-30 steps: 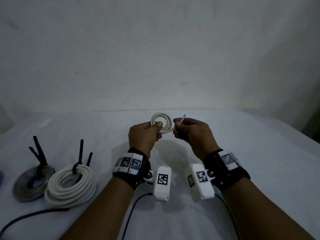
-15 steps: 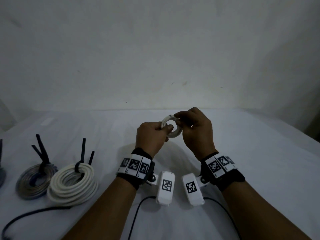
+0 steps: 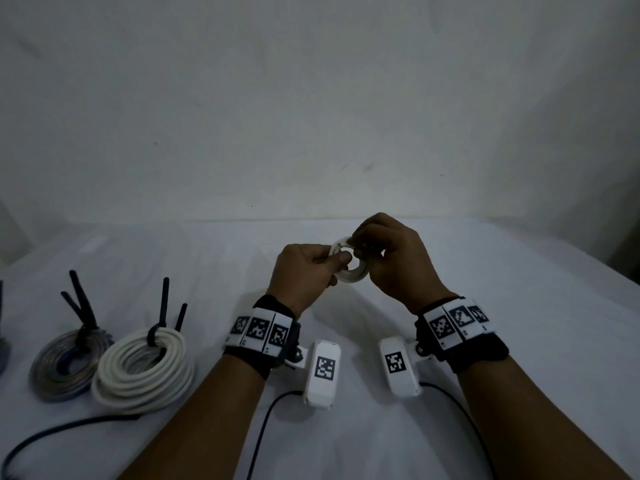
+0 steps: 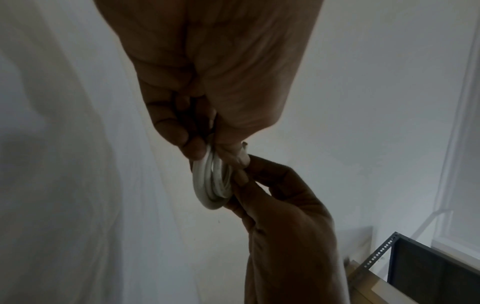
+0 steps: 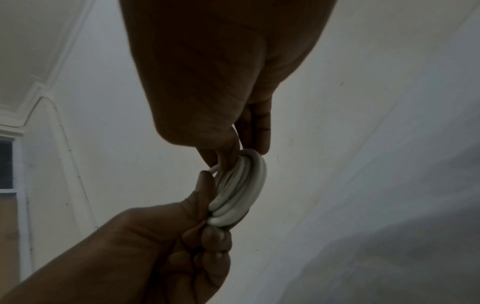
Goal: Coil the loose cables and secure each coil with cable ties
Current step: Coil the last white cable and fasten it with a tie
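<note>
A small coil of white cable [image 3: 351, 271] [image 4: 211, 185] [image 5: 241, 193] is held in the air above the white table [image 3: 519, 306], between both hands. My left hand [image 3: 304, 268] [image 4: 197, 123] pinches the coil's left side between thumb and fingers. My right hand [image 3: 388, 261] [image 5: 233, 133] pinches its top and right side, fingers curled over the rim. The cable's cut end [image 4: 244, 146] sticks out by the left thumb.
At the left of the table lie a large white cable coil [image 3: 145, 368] and a grey-blue coil [image 3: 65, 365], each bound with black ties [image 3: 162, 313] that stick upward. A black cord [image 3: 52, 431] runs along the front left. A wall stands behind.
The right hand has moved from the cable's loose end at the coil's right up over the coil's top rim, and the end no longer sticks out there. Both hands shifted slightly right.
</note>
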